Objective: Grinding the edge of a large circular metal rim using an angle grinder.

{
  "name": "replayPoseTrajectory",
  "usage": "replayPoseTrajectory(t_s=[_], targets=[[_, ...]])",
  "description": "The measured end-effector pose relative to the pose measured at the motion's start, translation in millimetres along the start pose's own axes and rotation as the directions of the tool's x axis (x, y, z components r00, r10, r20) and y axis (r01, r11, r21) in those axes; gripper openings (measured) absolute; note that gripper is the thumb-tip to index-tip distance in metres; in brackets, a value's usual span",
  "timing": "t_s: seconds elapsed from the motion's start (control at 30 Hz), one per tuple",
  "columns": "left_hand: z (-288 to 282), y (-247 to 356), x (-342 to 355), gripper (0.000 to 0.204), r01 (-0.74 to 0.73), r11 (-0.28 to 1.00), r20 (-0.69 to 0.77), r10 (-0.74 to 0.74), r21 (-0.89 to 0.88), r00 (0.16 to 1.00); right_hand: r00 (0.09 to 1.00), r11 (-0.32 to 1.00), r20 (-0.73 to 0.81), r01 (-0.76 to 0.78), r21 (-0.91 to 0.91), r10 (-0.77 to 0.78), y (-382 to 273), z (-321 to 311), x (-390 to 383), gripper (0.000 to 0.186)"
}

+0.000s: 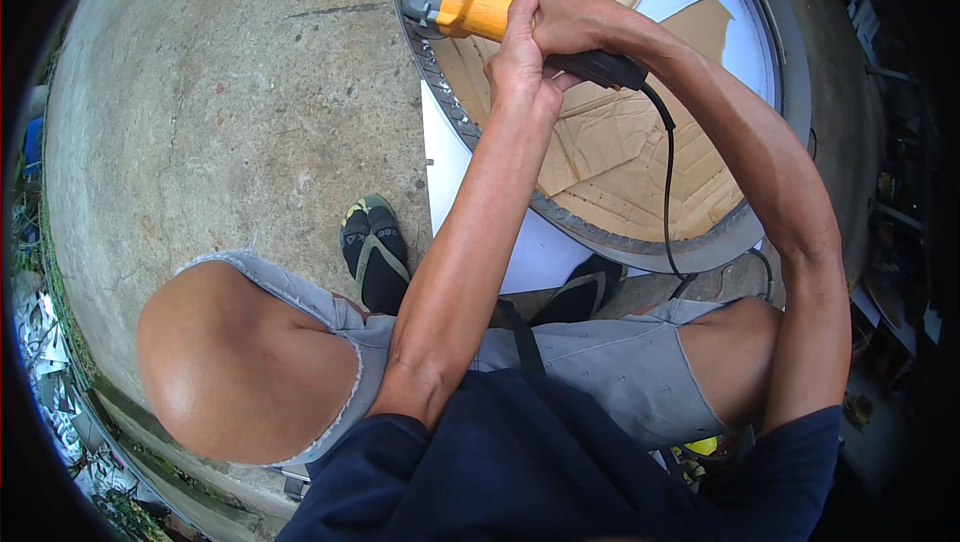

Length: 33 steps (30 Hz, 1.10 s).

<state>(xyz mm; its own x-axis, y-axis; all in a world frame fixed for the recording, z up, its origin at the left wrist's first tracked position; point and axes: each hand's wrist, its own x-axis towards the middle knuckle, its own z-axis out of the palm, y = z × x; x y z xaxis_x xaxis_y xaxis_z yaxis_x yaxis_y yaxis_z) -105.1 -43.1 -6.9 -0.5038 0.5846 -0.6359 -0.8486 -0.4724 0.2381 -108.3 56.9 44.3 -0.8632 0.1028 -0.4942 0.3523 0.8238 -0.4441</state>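
Note:
A yellow and grey angle grinder (476, 10) lies in my two hands, its grey head over the left rim of a large round metal ring (712, 250). My left hand (517, 62) is closed around the grinder's body from the near side. Beside it, my right hand (572, 18) wraps the body close to the black rear handle (606, 69). The grinder's disc is mostly hidden under the head. A black cord (669, 177) runs from the handle down across the ring.
Brown cardboard (620, 157) lies inside the ring, and white sheets (447, 142) lie inside and beneath it. My sandalled feet (376, 252) rest on the concrete floor (240, 112) near the ring. Scraps and plants (60, 382) line the far left edge.

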Motion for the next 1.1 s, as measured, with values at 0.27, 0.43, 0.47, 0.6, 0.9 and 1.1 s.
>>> replayPoseTrajectory(t_s=[0.27,0.43,0.47,0.6,0.9,1.1], targets=[[3,-2,2,0.065,-0.006,0.998,0.034,0.004,0.058,0.999,1.000,1.000,0.020,0.000,0.029,-0.001,5,-2,-2,0.041],[0,-2,4,0.065,0.003,0.998,0.026,-0.005,0.068,1.000,1.000,0.999,0.016,0.015,0.051,-0.016,6,1,0,0.042],[0,-3,4,0.065,0.006,0.998,0.026,-0.008,0.069,1.000,0.999,0.999,0.021,0.023,0.031,-0.024,6,0,-1,0.042],[1,-1,2,0.065,0.009,0.999,0.015,-0.010,0.049,1.000,1.000,0.999,0.023,-0.001,0.032,0.000,4,-1,1,0.043],[-1,4,6,0.068,0.067,0.995,0.016,-0.069,0.074,0.998,0.998,0.999,-0.049,-0.024,0.039,0.026,6,5,-1,0.043],[-8,-1,6,0.071,0.045,0.998,0.034,-0.046,0.046,0.998,0.998,0.999,-0.056,0.014,-0.045,-0.016,4,6,0,0.042]])
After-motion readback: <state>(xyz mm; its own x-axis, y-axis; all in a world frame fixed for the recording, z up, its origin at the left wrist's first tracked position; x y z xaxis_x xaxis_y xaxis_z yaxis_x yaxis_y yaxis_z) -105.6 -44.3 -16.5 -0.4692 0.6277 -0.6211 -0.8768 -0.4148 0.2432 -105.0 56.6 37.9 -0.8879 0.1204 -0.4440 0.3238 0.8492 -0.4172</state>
